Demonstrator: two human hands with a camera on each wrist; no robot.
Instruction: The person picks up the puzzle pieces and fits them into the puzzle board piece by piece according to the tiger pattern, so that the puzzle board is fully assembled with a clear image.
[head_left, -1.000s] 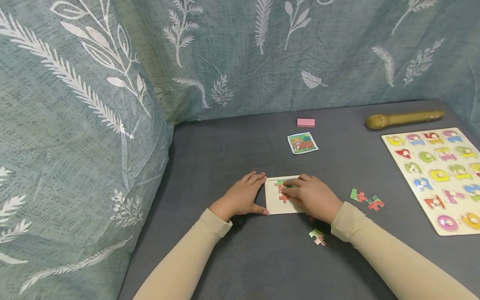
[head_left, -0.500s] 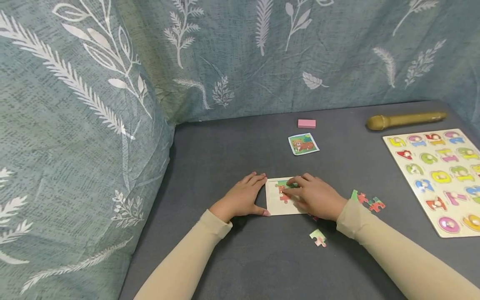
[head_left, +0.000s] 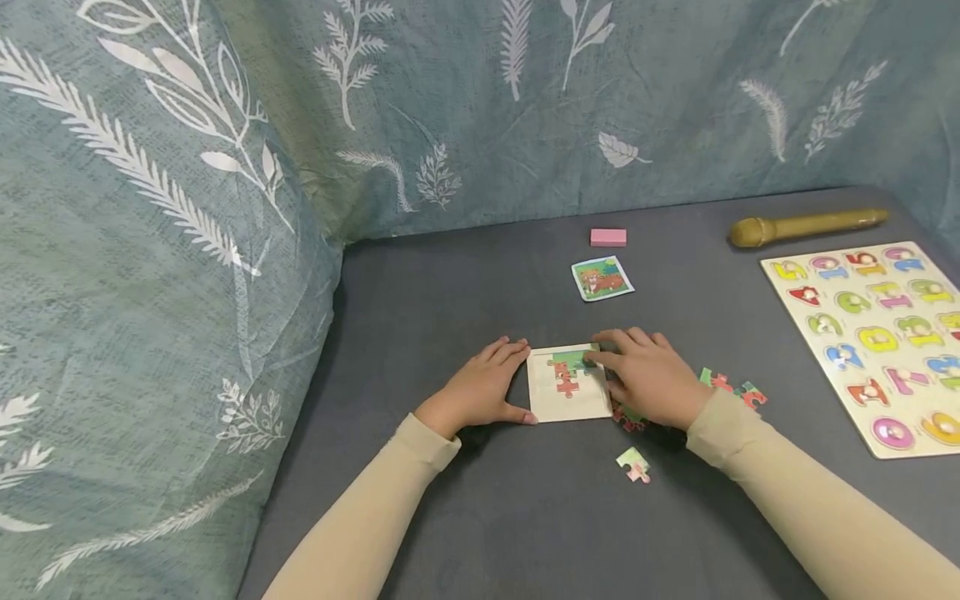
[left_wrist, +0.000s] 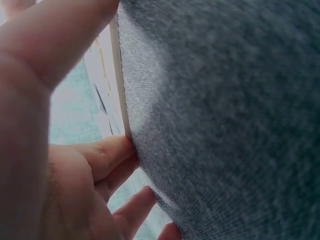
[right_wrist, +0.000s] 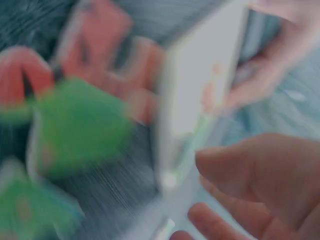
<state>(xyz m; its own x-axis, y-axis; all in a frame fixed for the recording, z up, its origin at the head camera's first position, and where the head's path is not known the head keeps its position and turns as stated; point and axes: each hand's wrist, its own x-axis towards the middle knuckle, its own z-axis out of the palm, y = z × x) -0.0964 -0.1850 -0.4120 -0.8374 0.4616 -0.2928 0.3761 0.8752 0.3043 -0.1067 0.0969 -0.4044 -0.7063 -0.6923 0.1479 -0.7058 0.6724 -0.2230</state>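
A pale square puzzle tray (head_left: 547, 408) lies on the dark table with a few joined jigsaw pieces (head_left: 567, 379) in it. My left hand (head_left: 480, 389) stays at its left side, thumb at the near corner and index fingertip at the far corner; the tray's edge (left_wrist: 120, 90) shows in the left wrist view. My right hand (head_left: 651, 382) is over the tray's right edge, fingertips at the green pieces near the far right corner. Blurred in the right wrist view, the thumb (right_wrist: 240, 167) and fingers hold no visible piece. Red and green jigsaw pieces (right_wrist: 82, 127) lie beside the tray, partly under this hand.
A loose jigsaw piece (head_left: 634, 464) lies nearer me, and others (head_left: 738, 392) lie right of my right wrist. Farther back are a picture card (head_left: 602, 279), a pink block (head_left: 608, 238) and a brown stick (head_left: 810, 227). A number board (head_left: 870, 350) is at the right.
My right hand has drawn back rightward from the middle of the tray, uncovering more joined green and red pieces. The left hand keeps its place at the tray's left side.
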